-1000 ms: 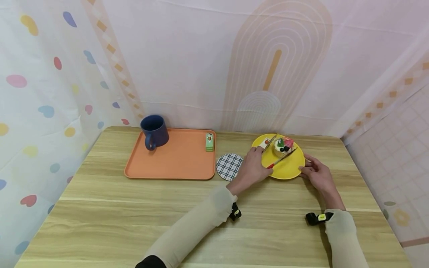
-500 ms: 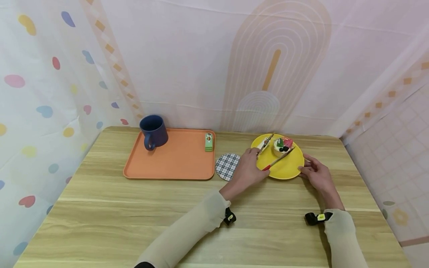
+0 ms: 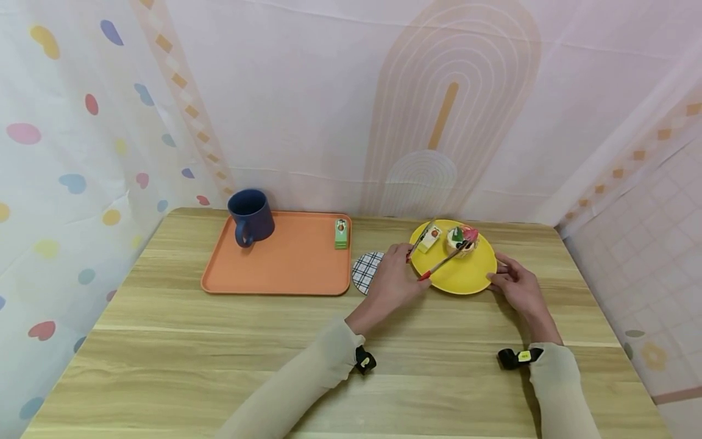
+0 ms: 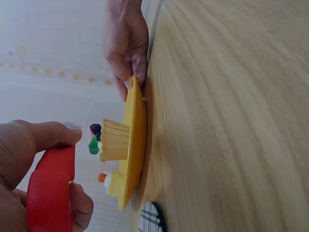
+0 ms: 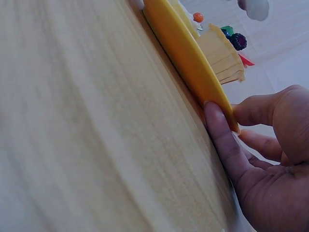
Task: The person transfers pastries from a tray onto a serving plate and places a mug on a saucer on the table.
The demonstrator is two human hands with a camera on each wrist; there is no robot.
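Note:
In the head view my left hand (image 3: 390, 277) grips a pair of food tongs by its red handles (image 4: 52, 191), with the two metal arms (image 3: 441, 266) spread over the yellow plate (image 3: 466, 281). A small cake slice (image 3: 430, 239) with an orange-red topping lies on the plate's left part, between the arms. Beside it stands a fruit-topped tart (image 4: 116, 140) with dark berries and a green leaf; one tong arm overlaps it in the head view. My right hand (image 3: 518, 283) pinches the plate's right rim, thumb above and fingers below, as the right wrist view (image 5: 275, 145) shows.
A checked round coaster (image 3: 366, 271) lies just left of the plate, partly behind my left hand. Further left, an orange tray (image 3: 285, 268) holds a dark blue mug (image 3: 252, 216) and a green cake slice (image 3: 341, 235). A patterned cloth (image 3: 307, 110) hangs behind the table.
My left hand has drawn left with the tongs, and the arms have shifted left across the plate. More of the cake slice now shows. The right hand keeps its hold on the plate.

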